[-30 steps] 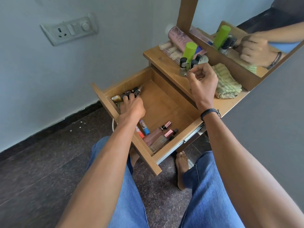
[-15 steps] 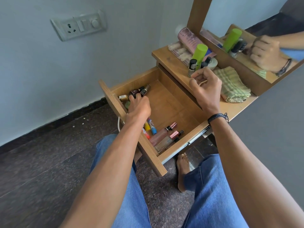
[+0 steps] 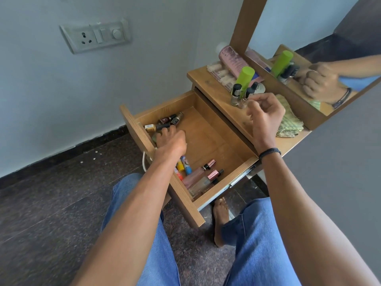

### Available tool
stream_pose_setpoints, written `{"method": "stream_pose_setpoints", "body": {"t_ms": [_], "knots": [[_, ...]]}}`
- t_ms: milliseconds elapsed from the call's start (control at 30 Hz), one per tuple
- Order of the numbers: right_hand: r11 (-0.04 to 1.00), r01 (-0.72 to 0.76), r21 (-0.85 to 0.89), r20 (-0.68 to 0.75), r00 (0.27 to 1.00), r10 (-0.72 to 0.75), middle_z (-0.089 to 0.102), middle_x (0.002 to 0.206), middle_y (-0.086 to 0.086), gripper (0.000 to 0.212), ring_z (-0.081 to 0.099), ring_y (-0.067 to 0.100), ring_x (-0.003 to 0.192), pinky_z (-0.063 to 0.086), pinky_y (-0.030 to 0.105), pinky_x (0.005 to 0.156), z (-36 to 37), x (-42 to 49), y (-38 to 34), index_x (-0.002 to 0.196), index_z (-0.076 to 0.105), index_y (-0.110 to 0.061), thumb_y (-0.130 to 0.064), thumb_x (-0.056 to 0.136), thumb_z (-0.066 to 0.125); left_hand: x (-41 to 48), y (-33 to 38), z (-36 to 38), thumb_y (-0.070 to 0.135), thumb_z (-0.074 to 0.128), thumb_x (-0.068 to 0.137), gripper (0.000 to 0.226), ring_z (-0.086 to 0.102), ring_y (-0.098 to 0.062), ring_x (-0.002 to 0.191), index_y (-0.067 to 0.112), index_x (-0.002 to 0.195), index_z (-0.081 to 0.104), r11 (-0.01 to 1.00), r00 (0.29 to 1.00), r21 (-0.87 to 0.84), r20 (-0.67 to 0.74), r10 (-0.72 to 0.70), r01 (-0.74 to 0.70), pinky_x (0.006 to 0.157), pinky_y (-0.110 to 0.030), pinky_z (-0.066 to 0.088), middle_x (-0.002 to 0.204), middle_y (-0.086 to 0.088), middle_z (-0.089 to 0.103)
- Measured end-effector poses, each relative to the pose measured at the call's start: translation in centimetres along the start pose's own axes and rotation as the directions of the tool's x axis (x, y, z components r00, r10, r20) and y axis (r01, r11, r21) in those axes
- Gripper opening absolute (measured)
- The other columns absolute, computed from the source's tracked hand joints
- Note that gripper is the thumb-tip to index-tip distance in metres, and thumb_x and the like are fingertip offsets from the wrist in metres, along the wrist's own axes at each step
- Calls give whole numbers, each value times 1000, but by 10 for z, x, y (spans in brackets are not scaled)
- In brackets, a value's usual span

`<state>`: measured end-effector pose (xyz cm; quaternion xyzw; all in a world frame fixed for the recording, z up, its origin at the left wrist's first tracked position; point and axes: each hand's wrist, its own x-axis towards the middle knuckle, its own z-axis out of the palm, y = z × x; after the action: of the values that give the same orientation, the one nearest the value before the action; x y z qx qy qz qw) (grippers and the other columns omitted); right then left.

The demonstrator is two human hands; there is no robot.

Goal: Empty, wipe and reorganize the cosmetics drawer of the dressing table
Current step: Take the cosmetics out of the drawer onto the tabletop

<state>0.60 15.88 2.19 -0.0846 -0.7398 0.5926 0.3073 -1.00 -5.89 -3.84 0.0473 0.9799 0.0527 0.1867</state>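
Currently, left fingers (image 3: 165,132): curled down, tips at the black cap of a gold nail polish bottle (image 3: 150,127); cannot tell if they grip anything.
Left hand (image 3: 171,141): palm down, inside the drawer (image 3: 135,129), against its front panel.
Left arm: stretched straight out from the lap, forearm crossing the front panel.
Right fingers (image 3: 252,101): curled, thumb and forefinger close together, just beside a small clear bottle (image 3: 241,104); contact not readable.
Right hand (image 3: 266,114): raised over the worktop (image 3: 214,93), back of the hand to the camera, knuckles up.
Right wrist: dark band (image 3: 270,151), above the drawer's side wall.
Drawer: pulled fully out, partly emptied.
Drawer, far corner: dark nail polish bottles (image 3: 170,120) lying down, next to the gold one.
Drawer, near end: two perfume bottles (image 3: 199,177) lying side by side, small coloured tubes (image 3: 183,166) beside them.
Worktop: small capped bottles (image 3: 236,94) upright, green-capped can (image 3: 244,76) behind them, folded checked cloth (image 3: 288,122) past the right hand.
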Motion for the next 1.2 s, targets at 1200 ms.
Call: {"method": "stream_pose_setpoints", "body": {"t_ms": [1200], "knots": [[987, -121, 105, -166, 976, 138, 63, 59, -2, 13, 54, 8, 51, 46, 26, 54, -2, 8, 2, 80, 68, -13, -2, 79, 61, 0, 129, -48, 6, 70, 90, 33, 58, -18, 111, 14, 119, 57, 543, 830, -689, -556, 29, -481, 77, -30, 48, 121, -2, 63]]}}
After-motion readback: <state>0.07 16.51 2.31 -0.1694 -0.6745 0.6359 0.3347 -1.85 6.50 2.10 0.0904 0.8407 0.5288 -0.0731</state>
